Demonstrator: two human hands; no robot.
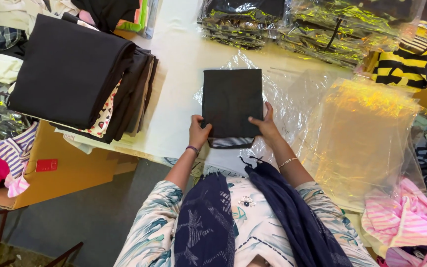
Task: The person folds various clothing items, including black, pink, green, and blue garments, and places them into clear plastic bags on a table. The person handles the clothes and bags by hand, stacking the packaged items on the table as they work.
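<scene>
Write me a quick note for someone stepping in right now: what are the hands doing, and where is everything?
Left hand grips the lower left edge of a folded dark garment; right hand grips its lower right edge.
The garment lies over a clear bag on the white table.
Done: garment folded; whether it is inside the bag cannot be told.
Folded clothes are stacked at left, bagged items beyond, empty bags at right.

Both arms stretched forward from patterned sleeves, forearms bare, converging slightly. Left hand palm down, fingers curled in a pinch, thumb on top, a band at the wrist. Right hand likewise clamped, fingers spread forward, thin bracelet on the forearm.
</scene>
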